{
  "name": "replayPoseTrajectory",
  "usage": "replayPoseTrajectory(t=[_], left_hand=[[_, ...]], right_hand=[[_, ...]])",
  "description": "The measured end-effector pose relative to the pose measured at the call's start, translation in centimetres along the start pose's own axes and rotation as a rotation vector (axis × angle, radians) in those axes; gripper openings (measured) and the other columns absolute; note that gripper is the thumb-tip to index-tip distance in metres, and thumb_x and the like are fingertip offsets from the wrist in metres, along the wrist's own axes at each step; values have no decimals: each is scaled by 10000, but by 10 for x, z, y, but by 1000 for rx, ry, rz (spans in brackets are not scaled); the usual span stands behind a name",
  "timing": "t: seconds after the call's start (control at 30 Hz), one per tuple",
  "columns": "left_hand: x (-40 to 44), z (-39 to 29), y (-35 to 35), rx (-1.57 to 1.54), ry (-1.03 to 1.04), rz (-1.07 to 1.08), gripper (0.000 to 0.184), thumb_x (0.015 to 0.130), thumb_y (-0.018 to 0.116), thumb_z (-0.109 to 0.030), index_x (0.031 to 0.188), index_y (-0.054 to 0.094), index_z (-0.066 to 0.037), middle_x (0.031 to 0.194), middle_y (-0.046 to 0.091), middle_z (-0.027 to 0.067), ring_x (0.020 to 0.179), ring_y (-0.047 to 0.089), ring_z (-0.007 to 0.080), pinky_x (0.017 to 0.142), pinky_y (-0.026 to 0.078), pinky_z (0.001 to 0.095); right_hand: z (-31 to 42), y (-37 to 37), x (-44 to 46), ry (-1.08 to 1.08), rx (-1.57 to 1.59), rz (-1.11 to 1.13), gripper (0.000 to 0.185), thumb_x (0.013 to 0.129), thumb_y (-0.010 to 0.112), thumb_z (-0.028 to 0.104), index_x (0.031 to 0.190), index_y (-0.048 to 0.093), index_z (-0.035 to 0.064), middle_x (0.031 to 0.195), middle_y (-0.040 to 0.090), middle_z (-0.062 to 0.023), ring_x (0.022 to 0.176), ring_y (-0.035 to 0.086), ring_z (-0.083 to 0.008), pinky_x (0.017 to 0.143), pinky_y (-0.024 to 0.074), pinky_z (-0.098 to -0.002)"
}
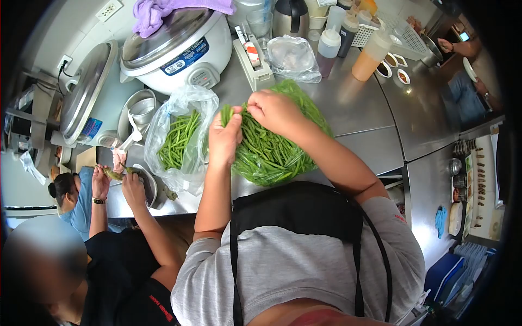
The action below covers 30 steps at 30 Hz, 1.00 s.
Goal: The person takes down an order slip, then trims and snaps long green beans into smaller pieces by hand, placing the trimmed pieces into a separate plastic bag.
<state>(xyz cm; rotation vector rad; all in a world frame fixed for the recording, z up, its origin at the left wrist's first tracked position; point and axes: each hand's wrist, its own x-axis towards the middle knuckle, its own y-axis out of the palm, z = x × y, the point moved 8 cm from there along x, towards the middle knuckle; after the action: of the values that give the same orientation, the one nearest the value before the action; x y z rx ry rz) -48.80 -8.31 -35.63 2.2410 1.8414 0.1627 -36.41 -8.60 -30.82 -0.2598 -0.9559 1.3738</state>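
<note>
My left hand is closed around a small bunch of green beans, whose ends stick up past the thumb. Close beside it, my right hand has its fingers pinched together over the bag; what lies between the fingertips is too small to make out. Beneath both hands, a green-tinted plastic bag lies open on the counter, full of long green beans. Left of my left hand stands an open clear plastic bag with shorter bean pieces in it.
Two large rice cookers stand at the back left. Sauce bottles, a thermos and a long holder line the back of the steel counter. On my left, a co-worker's hands work over a metal bowl.
</note>
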Motion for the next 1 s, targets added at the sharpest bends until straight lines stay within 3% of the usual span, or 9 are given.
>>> replayPoseTrajectory(t=[0.13, 0.23, 0.33, 0.43, 0.53, 0.67, 0.77, 0.9, 1.0], left_hand=[[5, 11, 24, 199, 54, 157, 84, 805, 553, -104, 844, 543, -31, 613, 467, -53, 510, 373, 27, 452, 305, 191], [3, -10, 33, 394, 268, 102, 83, 803, 552, -95, 831, 566, -18, 655, 511, -43, 570, 407, 30, 509, 342, 190], [3, -18, 29, 505, 264, 81, 101, 803, 557, -95, 860, 571, -12, 668, 529, -33, 590, 424, 33, 527, 355, 193], [4, -7, 26, 387, 193, 133, 95, 803, 560, -100, 850, 568, -18, 647, 517, -30, 550, 415, 31, 488, 333, 180], [2, 4, 24, 275, 89, 125, 92, 811, 551, -114, 841, 556, -27, 615, 493, -27, 492, 396, 36, 437, 304, 175], [0, -3, 16, 37, 24, 61, 102, 828, 523, -135, 844, 532, -35, 584, 470, -13, 430, 365, 55, 388, 278, 189], [5, -7, 9, -73, 47, 48, 100, 835, 507, -136, 849, 515, -38, 578, 459, -2, 408, 336, 66, 376, 261, 199], [3, -12, 13, -115, 62, 13, 98, 833, 510, -133, 848, 513, -36, 588, 457, -1, 422, 341, 69, 386, 263, 199], [-1, -21, 15, -8, 162, 57, 105, 829, 513, -127, 856, 514, -25, 589, 450, -6, 446, 353, 64, 403, 273, 196]], right_hand=[[26, -33, 1, -117, 175, -57, 80, 730, 531, 152, 720, 536, 72, 694, 549, -88, 652, 545, -291, 557, 435, -382], [27, -46, -6, -166, -94, -74, 78, 728, 537, 144, 718, 536, 66, 681, 541, -93, 651, 545, -290, 565, 435, -385], [22, -49, -13, -161, -322, -27, 95, 728, 542, 150, 713, 534, 57, 679, 540, -96, 642, 551, -288, 566, 434, -394], [16, -44, -16, -159, -252, -63, 121, 761, 530, 160, 741, 547, 42, 667, 548, -97, 606, 548, -261, 554, 432, -362], [5, -46, -17, 92, 384, -68, 98, 803, 486, 126, 812, 539, 44, 683, 539, -59, 599, 504, -163, 590, 421, -287], [-18, -32, -24, 199, 571, 72, 148, 844, 455, 125, 863, 533, 1, 745, 572, -1, 643, 502, -85, 603, 418, -229], [-21, -12, -37, 150, 467, 177, 145, 835, 473, 115, 884, 542, -3, 759, 587, -18, 634, 515, -97, 600, 426, -242], [-8, -13, -39, 181, 232, 341, 177, 776, 510, 188, 798, 578, 26, 690, 581, -137, 640, 563, -275, 582, 433, -359], [-16, -15, -33, 188, 165, 164, 183, 760, 479, 189, 760, 576, 33, 665, 559, -161, 627, 542, -318, 584, 423, -388]])
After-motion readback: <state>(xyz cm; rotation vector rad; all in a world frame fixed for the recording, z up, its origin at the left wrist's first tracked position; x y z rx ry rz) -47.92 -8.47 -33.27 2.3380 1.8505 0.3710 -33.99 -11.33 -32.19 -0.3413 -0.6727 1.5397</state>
